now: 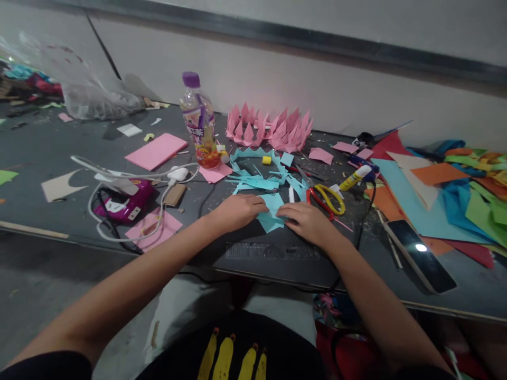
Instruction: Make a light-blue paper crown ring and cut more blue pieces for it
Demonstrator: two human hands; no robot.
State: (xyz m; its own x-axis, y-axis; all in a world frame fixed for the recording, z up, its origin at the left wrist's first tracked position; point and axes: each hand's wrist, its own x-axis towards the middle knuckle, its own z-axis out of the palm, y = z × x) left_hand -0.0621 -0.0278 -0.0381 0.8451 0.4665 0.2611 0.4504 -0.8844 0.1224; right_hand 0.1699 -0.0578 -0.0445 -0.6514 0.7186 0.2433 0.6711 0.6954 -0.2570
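Observation:
Between my hands a small light blue paper (271,217) lies on the dark table. My left hand (242,212) has its fingertips closed on the paper's left edge. At its right edge my right hand (303,219) grips it with bent fingers. Just behind are cut light blue paper strips (255,182) and a jagged blue paper band (238,155). A clear ruler (273,250) lies flat in front of the paper. Scissors with red handles (317,203) and a yellow-handled pair (335,199) rest beside my right hand.
Pink pointed paper crowns (269,128) stand at the back beside a purple-capped bottle (200,124). A magenta power adapter (129,200) with white cables sits left. Toward the right are a glue stick (354,178), a phone (422,257) and coloured paper sheets (428,198).

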